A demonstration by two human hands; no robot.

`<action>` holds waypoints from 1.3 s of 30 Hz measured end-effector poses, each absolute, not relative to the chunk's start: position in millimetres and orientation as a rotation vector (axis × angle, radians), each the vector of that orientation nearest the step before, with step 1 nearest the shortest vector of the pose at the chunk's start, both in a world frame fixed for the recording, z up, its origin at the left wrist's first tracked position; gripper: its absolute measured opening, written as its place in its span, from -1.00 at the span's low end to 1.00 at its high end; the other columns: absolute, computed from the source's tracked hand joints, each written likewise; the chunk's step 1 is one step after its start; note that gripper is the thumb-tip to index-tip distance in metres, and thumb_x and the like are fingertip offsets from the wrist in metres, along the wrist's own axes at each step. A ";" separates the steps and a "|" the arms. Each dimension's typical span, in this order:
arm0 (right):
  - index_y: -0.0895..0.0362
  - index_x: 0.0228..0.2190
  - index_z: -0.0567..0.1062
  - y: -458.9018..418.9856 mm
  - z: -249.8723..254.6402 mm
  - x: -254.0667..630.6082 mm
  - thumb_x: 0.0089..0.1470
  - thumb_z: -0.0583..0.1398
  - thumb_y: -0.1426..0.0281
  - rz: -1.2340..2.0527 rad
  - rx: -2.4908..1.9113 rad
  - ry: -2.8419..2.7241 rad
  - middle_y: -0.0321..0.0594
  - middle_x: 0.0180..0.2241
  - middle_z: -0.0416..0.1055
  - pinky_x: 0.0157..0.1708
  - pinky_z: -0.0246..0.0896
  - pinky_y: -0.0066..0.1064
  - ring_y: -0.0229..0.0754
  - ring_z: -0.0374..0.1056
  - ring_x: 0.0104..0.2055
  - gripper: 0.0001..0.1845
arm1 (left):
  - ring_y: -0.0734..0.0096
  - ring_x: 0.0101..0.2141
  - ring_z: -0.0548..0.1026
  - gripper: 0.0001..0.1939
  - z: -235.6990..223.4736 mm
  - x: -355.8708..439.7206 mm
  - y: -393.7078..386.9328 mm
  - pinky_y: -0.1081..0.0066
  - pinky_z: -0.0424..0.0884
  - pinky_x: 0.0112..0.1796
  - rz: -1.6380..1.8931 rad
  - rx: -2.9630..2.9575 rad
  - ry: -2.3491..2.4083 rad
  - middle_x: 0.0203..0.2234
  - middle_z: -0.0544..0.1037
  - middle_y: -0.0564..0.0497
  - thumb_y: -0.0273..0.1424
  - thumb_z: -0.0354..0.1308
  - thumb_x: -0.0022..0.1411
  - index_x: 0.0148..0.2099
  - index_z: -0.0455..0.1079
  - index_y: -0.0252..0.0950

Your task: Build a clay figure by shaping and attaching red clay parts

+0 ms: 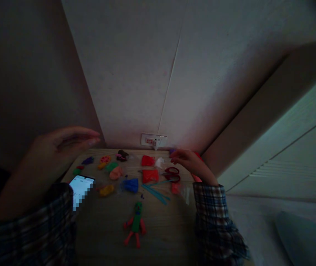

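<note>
- Toy figure, green clay body with coral-red arms and legs [136, 222]: lies flat on the pale wood-grain tabletop [105, 229], near side; neither hand touching it. Landmark for the rest.
- Left hand [62, 144]: raised, well left of and beyond figure; fingers extended, nothing gripped.
- Right hand [187, 159]: over table's far right, beyond and right of figure; fingers loosely bent, nothing visible in grasp.
- Slim turquoise modelling tools [160, 198]: just beyond figure, to the right.
- Bright blue clay in clear wrap [131, 185]: beyond figure, slightly left.
- Flat orange-red clay packet [150, 176]: farther beyond figure, slightly right.
- Red-handled scissors [172, 174]: beyond and right of figure, near right hand.
- Yellow clay lump [106, 190]: beyond figure, left.
- Lit, partly pixelated smartphone [80, 184]: farther left of figure.
- White wall socket [149, 140]: farthest beyond figure.
</note>
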State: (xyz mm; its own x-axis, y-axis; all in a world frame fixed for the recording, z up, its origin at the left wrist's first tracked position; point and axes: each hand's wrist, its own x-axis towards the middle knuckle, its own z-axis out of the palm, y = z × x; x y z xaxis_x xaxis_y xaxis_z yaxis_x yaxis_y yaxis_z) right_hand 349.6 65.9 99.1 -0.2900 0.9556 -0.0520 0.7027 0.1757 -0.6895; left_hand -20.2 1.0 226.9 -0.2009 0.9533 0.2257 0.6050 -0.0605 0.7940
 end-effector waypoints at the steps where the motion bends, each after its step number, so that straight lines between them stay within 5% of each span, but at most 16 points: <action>1: 0.10 0.17 0.52 65.5 100.0 349.6 0.40 0.32 0.20 0.885 -1.581 -2.058 -0.06 0.18 0.51 0.06 0.55 0.01 0.03 0.54 0.09 -0.59 | 0.02 -0.04 0.66 -0.57 228.2 -19.2 0.4 0.09 0.56 0.10 1.162 1.654 1.818 -0.11 0.76 -0.07 -0.02 0.25 0.08 -0.16 0.58 -0.24; 12: 0.11 0.18 0.52 53.7 100.5 302.0 0.40 0.32 0.20 1.396 -1.911 -2.107 -0.06 0.18 0.52 0.04 0.56 0.00 0.03 0.54 0.08 -0.58 | 0.04 -0.11 0.68 -0.57 227.7 -16.1 0.8 0.13 0.61 0.03 1.198 1.648 1.818 -0.19 0.77 -0.01 -0.01 0.28 0.00 -0.21 0.62 -0.20; 22: 0.10 0.18 0.52 54.6 101.3 286.4 0.40 0.32 0.20 1.454 -2.012 -1.996 -0.06 0.19 0.51 0.05 0.55 0.00 0.04 0.54 0.09 -0.58 | 0.02 -0.16 0.71 -0.55 216.4 -30.0 4.2 0.18 0.66 -0.15 1.231 1.676 1.802 -0.21 0.79 0.02 0.02 0.28 0.04 -0.16 0.64 -0.17; 31: 0.09 0.16 0.53 52.5 112.0 286.5 0.40 0.32 0.20 1.478 -1.662 -1.935 -0.07 0.19 0.51 0.05 0.55 -0.01 0.03 0.54 0.09 -0.60 | 0.04 -0.14 0.72 -0.72 215.5 -11.6 8.4 0.21 0.65 -0.09 1.069 1.897 1.595 -0.20 0.79 -0.06 -0.10 0.28 0.21 -0.20 0.61 -0.19; 39: 0.12 0.09 0.56 27.1 152.8 277.3 0.42 0.30 0.18 1.441 -1.084 -1.788 -0.11 0.08 0.57 -0.02 0.57 -0.07 -0.03 0.56 -0.01 -0.65 | 0.01 0.02 0.69 -0.52 188.5 20.6 14.5 0.15 0.60 0.09 0.923 2.303 1.116 0.08 0.72 -0.12 -0.25 0.41 0.13 0.12 0.62 -0.18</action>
State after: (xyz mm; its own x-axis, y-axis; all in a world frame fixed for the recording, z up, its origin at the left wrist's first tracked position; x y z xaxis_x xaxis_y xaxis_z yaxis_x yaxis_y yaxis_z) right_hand 277.3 27.1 152.8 -0.4917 0.8697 -0.0431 0.2266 0.0800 -0.9707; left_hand 20.6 14.5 188.5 0.4583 0.8028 0.3815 0.5255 -0.5908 0.6122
